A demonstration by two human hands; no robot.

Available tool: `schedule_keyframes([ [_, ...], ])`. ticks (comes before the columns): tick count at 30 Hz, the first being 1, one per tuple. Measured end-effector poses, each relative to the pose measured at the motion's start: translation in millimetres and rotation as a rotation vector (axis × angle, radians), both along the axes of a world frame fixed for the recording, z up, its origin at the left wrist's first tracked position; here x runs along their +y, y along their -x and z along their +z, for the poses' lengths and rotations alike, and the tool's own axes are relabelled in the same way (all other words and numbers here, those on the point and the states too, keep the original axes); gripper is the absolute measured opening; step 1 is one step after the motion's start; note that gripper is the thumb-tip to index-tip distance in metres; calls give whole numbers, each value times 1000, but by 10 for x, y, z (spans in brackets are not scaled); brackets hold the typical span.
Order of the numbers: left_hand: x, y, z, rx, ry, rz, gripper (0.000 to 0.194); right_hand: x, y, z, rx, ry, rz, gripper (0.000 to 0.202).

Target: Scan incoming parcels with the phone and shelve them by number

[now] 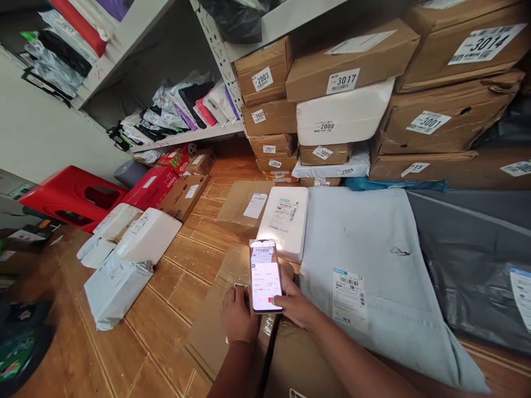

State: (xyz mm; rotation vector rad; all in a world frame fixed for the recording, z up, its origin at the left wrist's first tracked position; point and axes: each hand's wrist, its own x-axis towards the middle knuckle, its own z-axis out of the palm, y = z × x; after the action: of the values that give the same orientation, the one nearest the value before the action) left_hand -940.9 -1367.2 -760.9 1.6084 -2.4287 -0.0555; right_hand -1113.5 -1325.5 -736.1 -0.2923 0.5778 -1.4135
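Observation:
A smartphone [266, 282] with a lit screen is gripped in my right hand [295, 301], the thumb on a red button low on the display. Just left of the phone, my left hand [239, 318] is closed over the cardboard box [215, 323], its fingers curled; what they hold, if anything, is hidden. A small label edge [239, 286] shows by those fingers. Beyond the phone lies a white parcel [284, 218] with a printed label, against a brown carton [238, 204]. A large grey bagged parcel [365, 237] lies to the right of my right hand.
Numbered cartons [344, 72] are stacked at the back right. Bagged parcels [182, 105] fill a metal shelf [199, 132]. White packages [145, 235] and a red plastic stool [78, 193] stand on the left floor. A black wrapped parcel [468, 287] lies far right.

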Motion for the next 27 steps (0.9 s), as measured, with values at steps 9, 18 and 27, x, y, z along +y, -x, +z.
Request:
schedule_keyframes([
  [9,-27,217,162,-4,43,105,25,3,63,89,22,10,-7,74],
  [18,47,223,309,70,-64,86,31,432,550,681,190,-106,73,56],
  [27,1416,-435,555,88,-358,-1107,30,2592,1234,1195,301,-466,291,52],
])
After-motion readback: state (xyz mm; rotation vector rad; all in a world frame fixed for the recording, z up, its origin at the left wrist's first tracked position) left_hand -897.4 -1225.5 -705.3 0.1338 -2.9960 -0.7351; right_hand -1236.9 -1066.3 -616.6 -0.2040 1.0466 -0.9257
